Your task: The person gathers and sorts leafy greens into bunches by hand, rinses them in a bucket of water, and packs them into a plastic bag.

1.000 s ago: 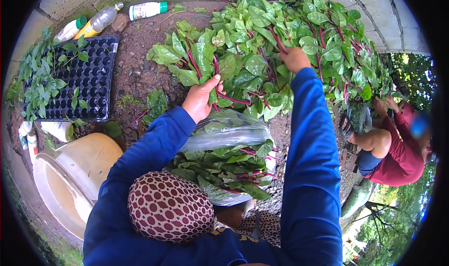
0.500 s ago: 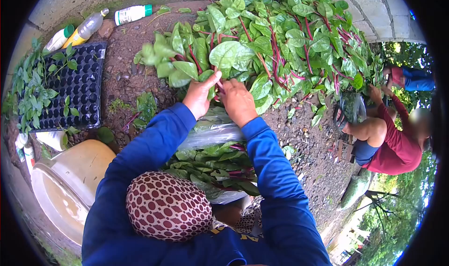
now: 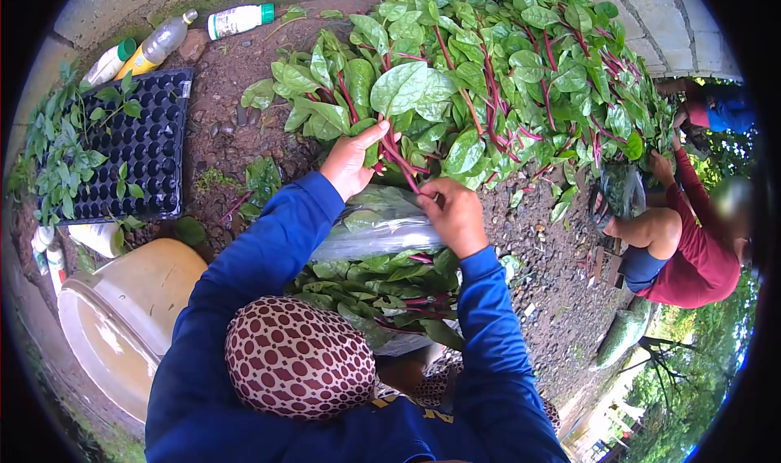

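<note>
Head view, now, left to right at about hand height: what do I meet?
Black cell tray → loose green leaves on the soil → left hand → right hand → person in a maroon shirt.

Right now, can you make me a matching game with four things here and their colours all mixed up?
Things:
1. The tray with the round holes
2. The stems held in the left hand
3. The big bucket
4. The plastic bag nearest the hands

Colours:
A. Cream
B. See-through
C. Black
D. Purplish red

Right pairs: 1-C, 2-D, 3-A, 4-B
</note>
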Tool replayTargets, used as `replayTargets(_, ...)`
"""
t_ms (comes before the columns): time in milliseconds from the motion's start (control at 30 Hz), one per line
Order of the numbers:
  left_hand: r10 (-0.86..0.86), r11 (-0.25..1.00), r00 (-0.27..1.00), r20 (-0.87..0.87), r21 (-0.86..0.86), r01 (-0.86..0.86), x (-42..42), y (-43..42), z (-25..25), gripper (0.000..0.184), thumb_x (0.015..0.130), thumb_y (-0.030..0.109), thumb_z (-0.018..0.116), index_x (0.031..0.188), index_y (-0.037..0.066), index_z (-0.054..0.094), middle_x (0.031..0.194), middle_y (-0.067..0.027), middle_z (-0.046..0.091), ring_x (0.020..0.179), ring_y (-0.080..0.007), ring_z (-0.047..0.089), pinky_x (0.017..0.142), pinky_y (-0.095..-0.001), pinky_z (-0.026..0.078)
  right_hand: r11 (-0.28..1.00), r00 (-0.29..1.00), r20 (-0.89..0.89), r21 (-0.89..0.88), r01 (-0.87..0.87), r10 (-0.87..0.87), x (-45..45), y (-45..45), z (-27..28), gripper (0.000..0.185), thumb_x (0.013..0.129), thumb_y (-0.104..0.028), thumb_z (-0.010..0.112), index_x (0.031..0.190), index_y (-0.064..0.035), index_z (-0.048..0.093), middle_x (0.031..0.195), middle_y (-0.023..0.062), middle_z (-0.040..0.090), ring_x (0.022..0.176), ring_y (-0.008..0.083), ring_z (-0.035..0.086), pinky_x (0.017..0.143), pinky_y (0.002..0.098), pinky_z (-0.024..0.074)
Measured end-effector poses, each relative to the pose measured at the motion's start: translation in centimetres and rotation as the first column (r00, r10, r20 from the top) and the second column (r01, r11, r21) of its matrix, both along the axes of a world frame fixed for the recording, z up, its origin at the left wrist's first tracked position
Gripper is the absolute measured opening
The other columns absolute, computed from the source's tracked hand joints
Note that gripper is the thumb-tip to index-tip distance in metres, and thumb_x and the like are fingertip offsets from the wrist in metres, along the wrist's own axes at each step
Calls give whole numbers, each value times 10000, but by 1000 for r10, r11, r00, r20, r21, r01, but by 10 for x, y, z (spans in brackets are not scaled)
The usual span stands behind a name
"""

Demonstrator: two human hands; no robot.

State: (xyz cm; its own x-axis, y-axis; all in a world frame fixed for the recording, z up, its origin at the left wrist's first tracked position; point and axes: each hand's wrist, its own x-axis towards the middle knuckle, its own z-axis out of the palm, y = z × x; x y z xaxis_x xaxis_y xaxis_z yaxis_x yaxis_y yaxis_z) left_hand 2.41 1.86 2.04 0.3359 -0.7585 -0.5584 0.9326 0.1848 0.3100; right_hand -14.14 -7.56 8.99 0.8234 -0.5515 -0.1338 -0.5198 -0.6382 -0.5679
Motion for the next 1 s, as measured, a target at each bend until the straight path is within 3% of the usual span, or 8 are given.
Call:
replayTargets(200, -34, 999, 999, 22, 13, 34, 5, 6, -8, 231, 793, 173, 655, 984, 78, 567, 897, -66, 626, 829, -193, 606, 743, -358, 506, 629, 804, 211, 739, 241, -556, -36, -48, 37, 95, 826, -94, 596, 911, -51, 598, 816, 28, 587, 714, 105, 528, 643, 224, 422)
replayTargets(300, -38, 994, 990, 138, 106, 23, 1, 7, -6, 176, 786, 119, 648, 935, 63, 573, 819, -63, 627, 763, -177, 609, 668, -324, 498, 596, 584, 528, 797, -92, -616, -31, -48, 74, 81, 847, -103, 576, 904, -47, 573, 763, 7, 544, 620, 77, 448, 565, 205, 372)
replayTargets(400, 43, 994, 978, 203, 94, -64, -15, 6, -9, 162, 790, 106, 641, 930, 67, 569, 810, -62, 622, 756, -169, 602, 652, -316, 491, 776, 646, 555, 623, 94, -524, 10, -27, 94, 125, 841, -118, 598, 950, -58, 587, 828, 20, 586, 667, 87, 509, 600, 201, 411)
replayTargets(500, 179, 982, 946, 269, 2, -186, -27, 8, -9, 149, 804, 111, 634, 933, 59, 580, 820, -34, 614, 732, -143, 589, 657, -299, 472, 997, 845, 530, 70, 37, -68, 66, -16, 46, 102, 797, -75, 615, 893, -42, 619, 767, 74, 622, 654, 155, 589, 597, 270, 472)
replayTargets(600, 272, 962, 948, 169, -45, -268, -25, 8, 8, 174, 820, 168, 643, 957, 72, 592, 821, -11, 610, 746, -133, 581, 672, -301, 467, 999, 986, 167, -45, 19, -11, 97, 9, -6, 98, 770, -115, 604, 841, -54, 632, 791, 161, 621, 724, 319, 610, 658, 380, 486)
replayTargets(800, 48, 995, 980, 192, 75, -63, -20, 11, -9, 218, 833, 242, 620, 959, 64, 617, 918, -33, 635, 869, -147, 575, 774, -331, 473, 981, 925, 334, -134, -142, 179, 86, -19, -9, 137, 749, -132, 605, 863, -84, 665, 845, 141, 631, 760, 318, 609, 690, 394, 490)
replayTargets(933, -4, 997, 986, 169, 72, -8, -18, 8, -11, 214, 817, 218, 634, 949, 50, 631, 941, -60, 649, 859, -154, 583, 764, -335, 475, 721, 970, 205, -651, 236, -132, 68, -86, 6, 163, 745, -210, 636, 856, -95, 666, 831, 106, 640, 740, 287, 611, 671, 394, 492)
replayTargets(1000, 41, 995, 979, 202, 76, -57, -20, 6, -11, 200, 807, 208, 649, 931, 53, 625, 896, -49, 642, 861, -151, 582, 754, -328, 472, 791, 990, 45, -596, 136, -136, 64, -95, -6, 161, 746, -232, 640, 830, -95, 657, 809, 99, 637, 730, 283, 608, 666, 397, 493)
